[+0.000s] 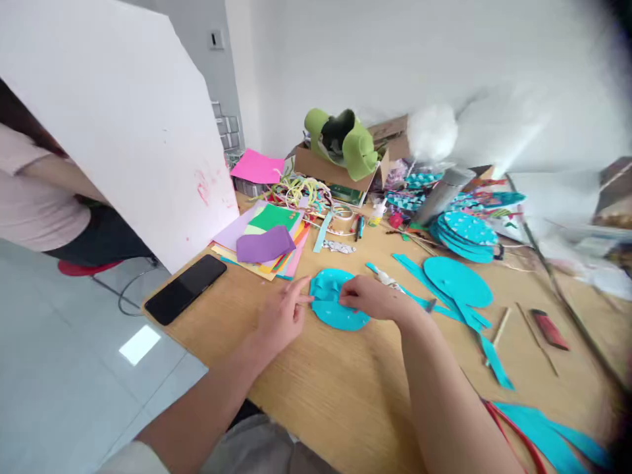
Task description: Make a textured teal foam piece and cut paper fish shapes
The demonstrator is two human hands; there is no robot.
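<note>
A round turquoise piece (340,317) with small white marks and folded strips across its top lies flat on the wooden table. At its left edge is my left hand (284,311), fingers apart, the fingertips touching the rim. My right hand (363,297) rests over its right side with the fingers bent together; whatever is between them is too small to make out. A white wrapped item (390,282) and turquoise strips (429,282) lie just beyond my right hand. Farther right sits a plain turquoise disc (458,280).
Left on the table (316,388) are a black phone (186,288) and coloured sheets (265,245). Behind stand a cardboard box (323,170), a grey cylinder (447,194) and stacked turquoise discs (464,236). Red-handled scissors (516,434) lie front right. A person (44,191) sits beyond the white board (118,112).
</note>
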